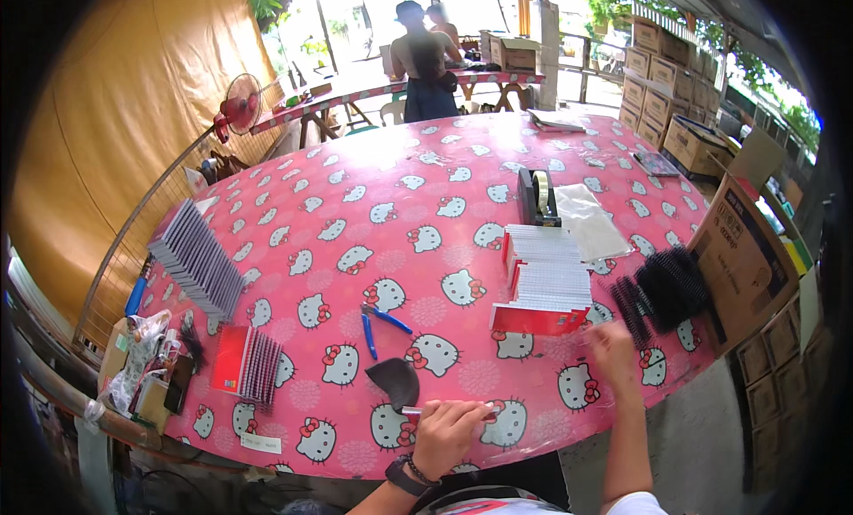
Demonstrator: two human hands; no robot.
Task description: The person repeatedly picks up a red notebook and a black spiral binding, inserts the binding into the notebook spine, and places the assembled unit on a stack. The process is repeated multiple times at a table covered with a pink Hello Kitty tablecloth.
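Near the table's front edge, my left hand [444, 437] is closed around a thin white-and-red thing [411, 411]; the fingers cover most of it, and its kind is unclear. A black flat piece [395, 382] lies just beyond that hand. My right hand [613, 351] is raised with curled fingers, between a row of red-covered notebooks [546, 288] and a heap of black spiral binding coils [666, 288]. What its fingers hold, if anything, is too small to make out. Blue-handled pliers [382, 327] lie open on the table, beyond the black piece.
Bound notebooks stand in a tall stack [200, 262] and a red stack [244, 362] at left, beside a tray of supplies [151, 373]. A tape dispenser [538, 198] and plastic sleeves [591, 222] lie beyond the notebooks. A cardboard box [745, 262] borders the right. People [425, 62] are farther back.
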